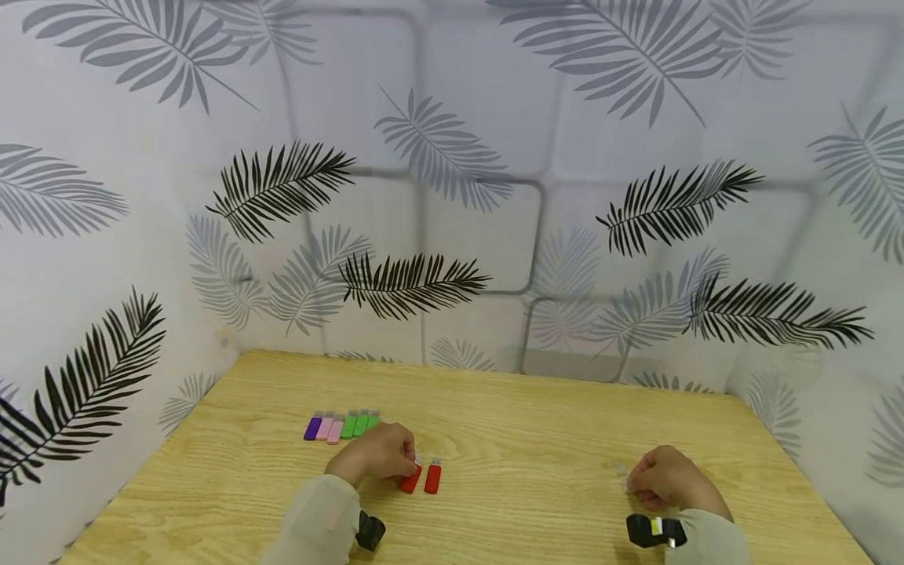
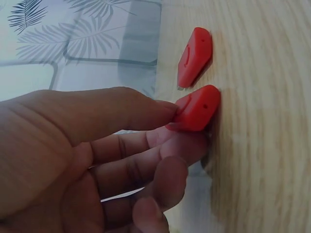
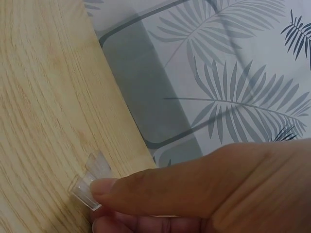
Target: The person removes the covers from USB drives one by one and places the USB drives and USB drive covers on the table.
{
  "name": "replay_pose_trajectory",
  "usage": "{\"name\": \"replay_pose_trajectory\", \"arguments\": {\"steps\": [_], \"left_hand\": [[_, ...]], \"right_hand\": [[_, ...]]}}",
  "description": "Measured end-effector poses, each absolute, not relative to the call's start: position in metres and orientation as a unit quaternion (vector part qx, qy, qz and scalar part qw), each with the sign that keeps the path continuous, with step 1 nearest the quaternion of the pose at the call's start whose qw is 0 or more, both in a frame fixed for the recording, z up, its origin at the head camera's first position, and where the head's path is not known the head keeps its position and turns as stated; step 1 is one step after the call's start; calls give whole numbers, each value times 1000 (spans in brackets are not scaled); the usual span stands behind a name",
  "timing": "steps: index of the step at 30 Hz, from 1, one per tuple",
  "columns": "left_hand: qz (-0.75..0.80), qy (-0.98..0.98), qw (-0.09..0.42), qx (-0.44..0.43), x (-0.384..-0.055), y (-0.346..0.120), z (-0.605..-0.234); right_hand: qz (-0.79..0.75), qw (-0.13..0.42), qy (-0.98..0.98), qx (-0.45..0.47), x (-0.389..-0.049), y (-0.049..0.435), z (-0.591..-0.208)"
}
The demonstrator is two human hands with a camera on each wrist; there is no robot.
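your hands are well apart over a pale wood-grain tabletop [image 1: 523, 439]. left of its middle, your left hand [image 1: 377, 455] pinches a red stick [image 2: 201, 109], just beside a second red stick [image 1: 433, 477]; a row of coloured sticks [image 1: 335, 430] lies nearer the left edge. toward the right edge, your right hand [image 1: 667, 479] pinches a clear plastic piece [image 3: 85, 191]. a white leaf-printed backdrop [image 1: 480, 235] rises behind the back edge.

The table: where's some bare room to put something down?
In the middle, between the loose red stick and the clear plastic pinched by the right hand. The back strip, below the leaf-patterned wall, is also bare. It's crowded left of that: purple, pink and green sticks bunch beside the left hand, which pinches another red stick.
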State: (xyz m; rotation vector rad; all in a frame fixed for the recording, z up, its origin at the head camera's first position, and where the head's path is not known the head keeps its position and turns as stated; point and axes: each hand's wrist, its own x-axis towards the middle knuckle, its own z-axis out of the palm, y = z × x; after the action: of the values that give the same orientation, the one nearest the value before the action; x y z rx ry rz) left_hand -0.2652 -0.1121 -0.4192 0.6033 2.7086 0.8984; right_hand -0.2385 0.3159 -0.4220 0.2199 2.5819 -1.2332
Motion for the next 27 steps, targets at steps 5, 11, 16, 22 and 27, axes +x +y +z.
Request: {"name": "replay_pose_trajectory", "arguments": {"steps": [5, 11, 16, 22, 27], "left_hand": [[303, 924, 106, 209, -266, -110, -422], [296, 929, 96, 198, -266, -108, -424], [304, 927, 101, 194, -266, -107, -425], [310, 924, 106, 198, -266, -108, -426], [324, 920, 108, 191, -268, -109, -424]], "right_hand": [[-434, 141, 887, 71, -238, 317, -424], [-439, 142, 884, 73, -239, 317, -424], [-433, 135, 888, 81, -240, 316, -424], [-431, 132, 887, 97, -239, 315, -425], [-444, 134, 881, 92, -238, 314, -422]]}}
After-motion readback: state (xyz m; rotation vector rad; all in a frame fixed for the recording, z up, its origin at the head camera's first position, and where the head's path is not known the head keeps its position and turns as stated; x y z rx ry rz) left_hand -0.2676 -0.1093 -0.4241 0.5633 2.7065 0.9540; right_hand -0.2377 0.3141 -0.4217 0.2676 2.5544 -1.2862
